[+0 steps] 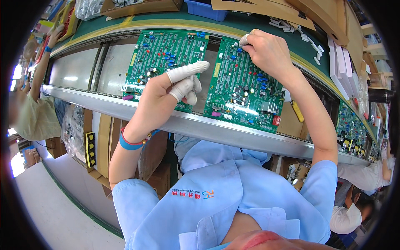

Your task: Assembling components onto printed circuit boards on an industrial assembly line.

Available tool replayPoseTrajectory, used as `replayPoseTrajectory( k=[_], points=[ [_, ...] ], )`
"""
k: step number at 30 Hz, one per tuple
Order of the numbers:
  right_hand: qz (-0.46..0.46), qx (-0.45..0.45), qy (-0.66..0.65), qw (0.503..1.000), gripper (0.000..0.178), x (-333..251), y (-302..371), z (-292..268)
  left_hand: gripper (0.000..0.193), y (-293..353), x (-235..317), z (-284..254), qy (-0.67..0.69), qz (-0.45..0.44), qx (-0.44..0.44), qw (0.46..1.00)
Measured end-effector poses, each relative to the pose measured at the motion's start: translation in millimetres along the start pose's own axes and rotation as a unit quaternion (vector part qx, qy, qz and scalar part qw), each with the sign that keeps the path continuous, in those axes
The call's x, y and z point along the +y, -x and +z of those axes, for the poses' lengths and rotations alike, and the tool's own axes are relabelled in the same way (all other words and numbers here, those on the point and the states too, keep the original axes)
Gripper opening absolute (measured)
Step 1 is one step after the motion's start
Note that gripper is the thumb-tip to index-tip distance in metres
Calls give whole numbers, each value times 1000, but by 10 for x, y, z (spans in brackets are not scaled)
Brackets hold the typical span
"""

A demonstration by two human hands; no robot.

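Two green circuit boards lie side by side on the conveyor line in front of me, the left board (pixel 166 46) and the right board (pixel 230 85), both filled with small components. My right hand (pixel 268 51) is at the far edge of the right board, its thumb and forefinger pinched together; what they grip, if anything, is hidden. Over the near right part of the left board hovers my left hand (pixel 160 98). White finger cots cover several of its fingers. Its forefinger points out straight while the thumb and other fingers curl together, and their contents cannot be made out.
A metal rail (pixel 233 130) runs along the near side of the line. Beyond it, small white parts (pixel 310 41) lie scattered on the green bench, near a blue bin (pixel 206 10) and cardboard trays (pixel 266 10). More boards (pixel 352 125) stand at right. Co-workers are at both sides.
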State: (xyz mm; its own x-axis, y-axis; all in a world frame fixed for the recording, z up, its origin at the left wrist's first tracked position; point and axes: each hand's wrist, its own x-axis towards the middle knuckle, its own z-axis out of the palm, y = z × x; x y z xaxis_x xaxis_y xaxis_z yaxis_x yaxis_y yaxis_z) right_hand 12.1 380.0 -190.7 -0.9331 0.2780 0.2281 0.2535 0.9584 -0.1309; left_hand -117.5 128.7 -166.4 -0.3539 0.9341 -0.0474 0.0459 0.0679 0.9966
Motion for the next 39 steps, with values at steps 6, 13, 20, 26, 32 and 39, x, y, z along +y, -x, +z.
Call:
replayPoseTrajectory(
  k=[6,13,20,26,32,39],
  points=[
    [53,97,-48,993,21,239,244,-312,25,124,239,156,-66,-186,49,979],
    [239,38,223,944,23,1152,921,-373,16,41,76,320,-368,-54,20,928],
    [163,68,217,960,19,1589,1104,-225,23,-104,64,386,-507,-52,-37,859],
    [180,65,221,956,19,1547,1115,-232,24,-197,137,411,-513,-77,-75,851],
    [241,52,199,948,21,1532,1111,-238,25,-277,239,447,-501,-122,-105,850],
    [180,134,178,958,22,1740,1066,-50,25,-263,150,415,-501,-98,-102,854]
  ],
)
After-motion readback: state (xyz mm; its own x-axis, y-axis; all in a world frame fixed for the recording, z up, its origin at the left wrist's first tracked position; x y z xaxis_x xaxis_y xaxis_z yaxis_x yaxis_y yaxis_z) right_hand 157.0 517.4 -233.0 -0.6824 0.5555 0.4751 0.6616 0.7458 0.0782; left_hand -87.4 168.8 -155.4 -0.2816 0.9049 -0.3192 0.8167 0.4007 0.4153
